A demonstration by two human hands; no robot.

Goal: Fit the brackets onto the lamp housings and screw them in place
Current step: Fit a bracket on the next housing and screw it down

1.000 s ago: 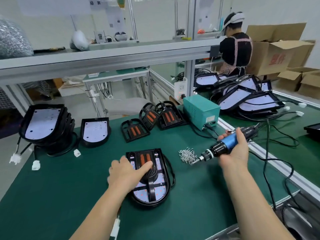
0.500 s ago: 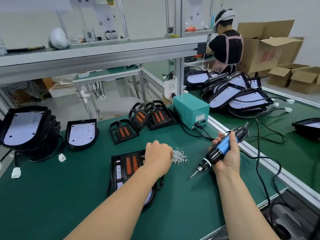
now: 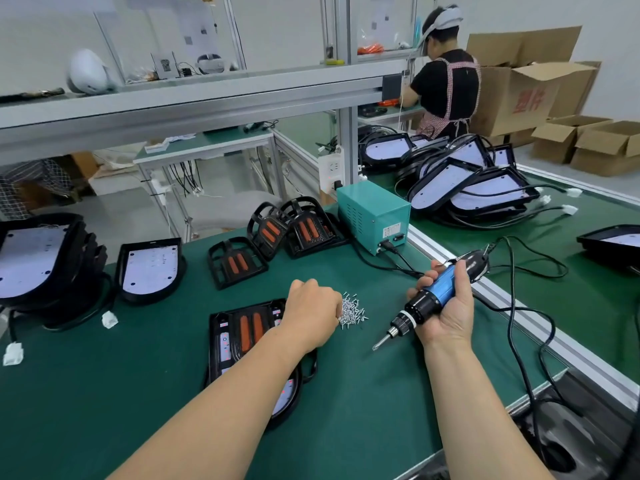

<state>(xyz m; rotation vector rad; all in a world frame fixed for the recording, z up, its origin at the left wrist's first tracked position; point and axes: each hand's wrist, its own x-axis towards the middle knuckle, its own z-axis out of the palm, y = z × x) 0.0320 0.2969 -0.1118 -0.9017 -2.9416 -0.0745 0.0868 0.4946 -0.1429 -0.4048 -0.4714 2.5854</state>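
- Left hand (image 3: 313, 313): knuckles up, fingers curled down into the screws (image 3: 353, 311). Fingertips hidden, so can't tell if one is pinched yet.
- Right hand (image 3: 446, 306): wrapped tight round the driver (image 3: 427, 301). Bit angled down-left, tip just above the counter (image 3: 104, 393), near the screws but not touching.
- Step in hand, prob.: picking a screw for the bracket.
- To do it well: take a single screw by the head, shank down, w/o dragging the heap. Keep the bit clear of the left fingers. Seat the screw in the bracket hole & get the bit square on the head before driving.
- Work: housing (image 3: 225, 341) w/ bracket (image 3: 249, 327) on top lies flat just left of the left hand. The left wrist & forearm cross over its right side.
- Screws sit btwn that housing & the driver, close to both hands.
- Further out: spare brackets (image 3: 237, 263) at the back, a bare housing (image 3: 149, 268) & a stack (image 3: 34, 261) to the left. Power box (image 3: 374, 216) back right, its cables running toward the driver.
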